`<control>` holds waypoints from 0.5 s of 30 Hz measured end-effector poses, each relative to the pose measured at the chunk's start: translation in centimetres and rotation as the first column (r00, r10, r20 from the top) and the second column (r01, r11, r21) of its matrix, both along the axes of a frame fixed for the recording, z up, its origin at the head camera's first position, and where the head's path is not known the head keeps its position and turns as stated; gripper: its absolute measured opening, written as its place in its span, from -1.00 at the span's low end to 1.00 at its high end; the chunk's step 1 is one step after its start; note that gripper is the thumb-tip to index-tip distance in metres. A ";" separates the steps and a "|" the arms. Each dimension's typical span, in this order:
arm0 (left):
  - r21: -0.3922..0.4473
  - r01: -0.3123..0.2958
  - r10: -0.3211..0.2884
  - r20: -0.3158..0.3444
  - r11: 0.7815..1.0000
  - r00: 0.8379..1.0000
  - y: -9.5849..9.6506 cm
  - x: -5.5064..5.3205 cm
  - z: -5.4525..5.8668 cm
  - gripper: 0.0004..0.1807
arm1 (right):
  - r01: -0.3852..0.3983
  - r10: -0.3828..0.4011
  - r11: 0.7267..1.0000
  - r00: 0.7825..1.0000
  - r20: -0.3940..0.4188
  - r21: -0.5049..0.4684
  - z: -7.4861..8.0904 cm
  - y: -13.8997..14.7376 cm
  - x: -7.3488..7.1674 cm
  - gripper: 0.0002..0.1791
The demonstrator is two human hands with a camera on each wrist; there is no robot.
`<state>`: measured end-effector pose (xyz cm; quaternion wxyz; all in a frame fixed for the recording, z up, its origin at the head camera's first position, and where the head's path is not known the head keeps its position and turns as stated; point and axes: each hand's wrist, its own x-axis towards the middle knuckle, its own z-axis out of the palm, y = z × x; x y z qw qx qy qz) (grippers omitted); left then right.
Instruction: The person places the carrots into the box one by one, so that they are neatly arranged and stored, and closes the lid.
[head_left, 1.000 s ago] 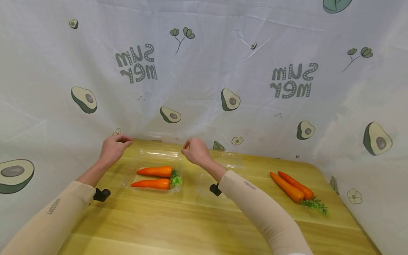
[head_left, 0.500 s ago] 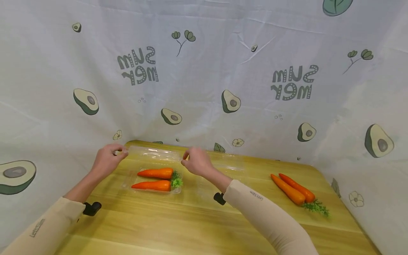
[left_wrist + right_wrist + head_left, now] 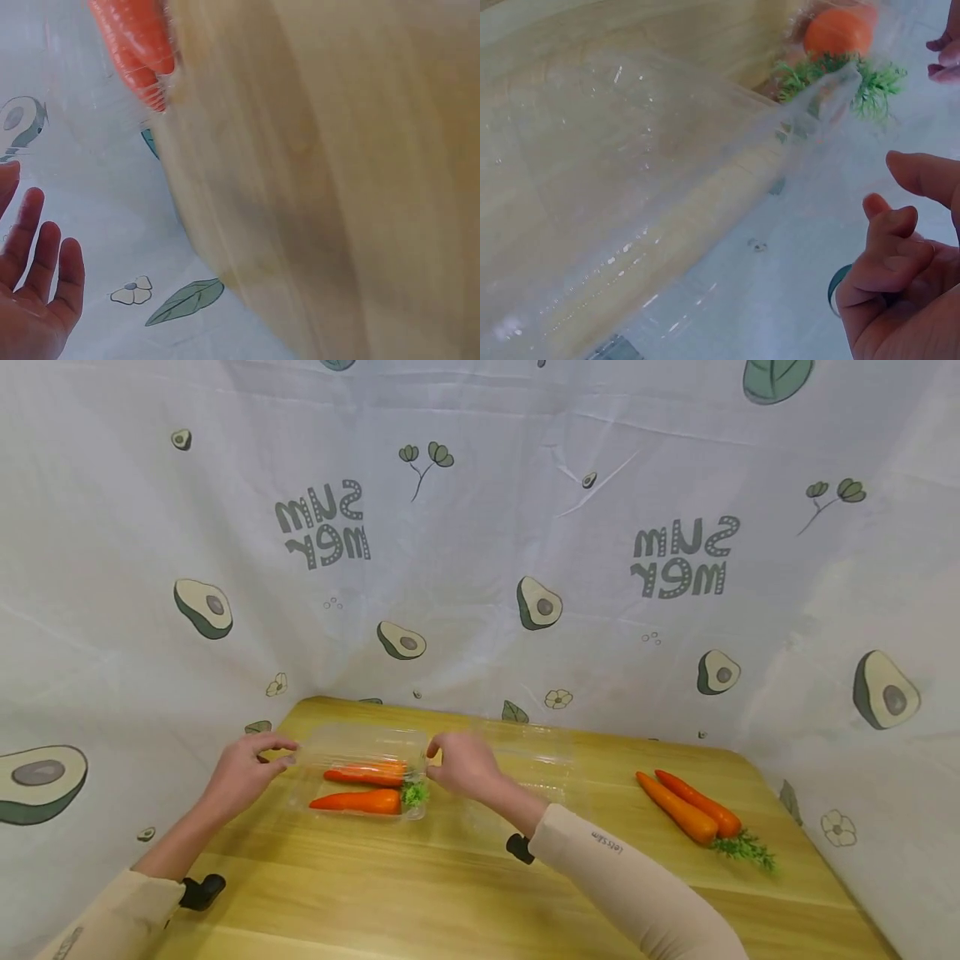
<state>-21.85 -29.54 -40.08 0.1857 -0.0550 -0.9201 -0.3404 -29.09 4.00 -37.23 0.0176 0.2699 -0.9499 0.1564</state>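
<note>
Two orange carrots with green tops, the front carrot (image 3: 356, 802) and the rear carrot (image 3: 367, 774), lie side by side in a clear plastic clamshell box (image 3: 417, 814). Its transparent lid (image 3: 360, 742) stands tilted over the rear carrot. At the lid's left corner my left hand (image 3: 243, 772) pinches the edge between thumb and fingers. My right hand (image 3: 465, 766) holds the right corner, the other fingers curled in the right wrist view. Straight, spread fingers (image 3: 45, 262) of the left hand show in the left wrist view; its pinch is out of frame there.
A second clear clamshell box (image 3: 528, 747) lies opened to the right, partly behind my right forearm. Two more carrots (image 3: 686, 810) rest on the right of the wooden table (image 3: 420, 893). A printed curtain (image 3: 465, 543) hangs close behind the table's back edge.
The lid has swung up from the back and forward over the rear carrot. My left hand has taken its left corner and come nearer; the right hand has lowered slightly.
</note>
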 end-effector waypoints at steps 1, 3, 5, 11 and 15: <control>-0.004 0.002 -0.002 0.003 1.000 1.000 0.0 0.2 -0.2 -0.78 | -0.003 0.003 1.000 1.000 0.001 0.013 -0.1 0.0 0.2 -0.75; -0.014 0.007 -0.006 0.006 1.000 1.000 -0.1 0.5 -0.7 -0.79 | -0.012 0.012 0.999 1.000 0.006 0.039 -0.5 0.0 0.5 -0.72; -0.027 0.010 -0.010 -0.001 1.000 1.000 -0.2 0.9 -1.2 -0.80 | -0.017 0.016 0.998 1.000 0.015 0.061 -0.8 -0.1 0.8 -0.70; -0.042 0.020 -0.022 -0.037 0.999 0.999 0.1 1.3 -2.6 -0.82 | -0.016 0.013 0.995 1.000 0.027 0.099 -1.3 0.0 1.3 -0.69; -0.035 0.017 -0.018 -0.025 0.999 1.000 0.2 1.7 -3.1 -0.82 | -0.014 0.010 0.995 0.999 0.032 0.098 -1.5 0.0 1.5 -0.68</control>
